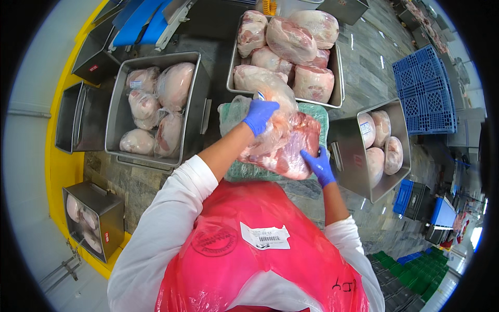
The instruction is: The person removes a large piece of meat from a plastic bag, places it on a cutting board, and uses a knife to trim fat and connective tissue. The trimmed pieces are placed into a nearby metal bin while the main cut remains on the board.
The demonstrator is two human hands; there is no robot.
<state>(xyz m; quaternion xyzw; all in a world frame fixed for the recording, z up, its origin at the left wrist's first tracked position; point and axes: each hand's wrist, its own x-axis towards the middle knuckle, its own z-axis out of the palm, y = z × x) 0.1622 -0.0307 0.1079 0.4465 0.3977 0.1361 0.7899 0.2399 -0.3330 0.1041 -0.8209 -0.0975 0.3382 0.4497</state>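
Observation:
A large raw cut of pink meat point(302, 141) lies over a green textured board or crate point(241, 172) in front of me. Clear plastic bag film point(235, 110) covers its left part. My left hand point(261, 115), in a blue glove, is closed on the bunched film at the upper left. A small blue and white item, perhaps a label, shows beside its fingers. Gripping the right end of the meat is my right hand point(319, 166), also blue-gloved, its thumb on the near face. Some of its fingers are hidden.
A steel tub point(339, 78) heaped with raw cuts stands just beyond. Steel bins with bagged meat stand at left point(118, 104), lower left point(115, 218) and right point(364, 195). Blue pallets point(423, 93) stand at the far right; a blue conveyor point(136, 26) is at upper left.

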